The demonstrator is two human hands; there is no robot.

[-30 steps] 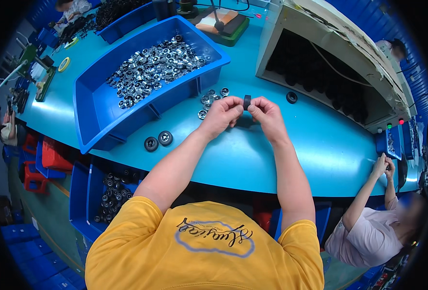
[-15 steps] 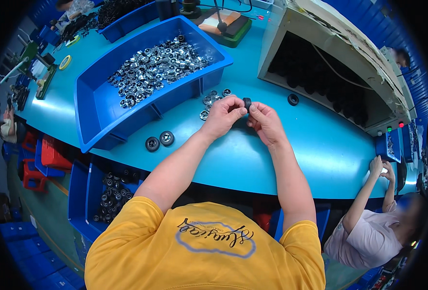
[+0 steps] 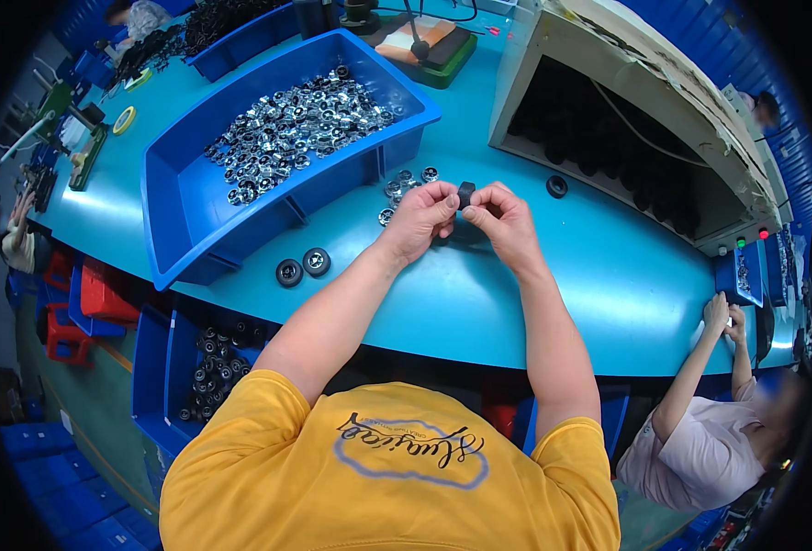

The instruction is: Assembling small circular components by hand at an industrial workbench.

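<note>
Now black tyre slightly leftward

1. We had one small black tire pinched between the fingertips of the left hand and the right hand, raised above the table.
2. We saw it standing on edge, its dark outer band toward us; we could not tell whether a hub sat inside.
3. We had a few shiny silver hubs lying loose on the table, just beside the left hand, some partly hidden by it.
4. We had two wheels, black around silver centers, side by side on the table, left of the left forearm.
</note>
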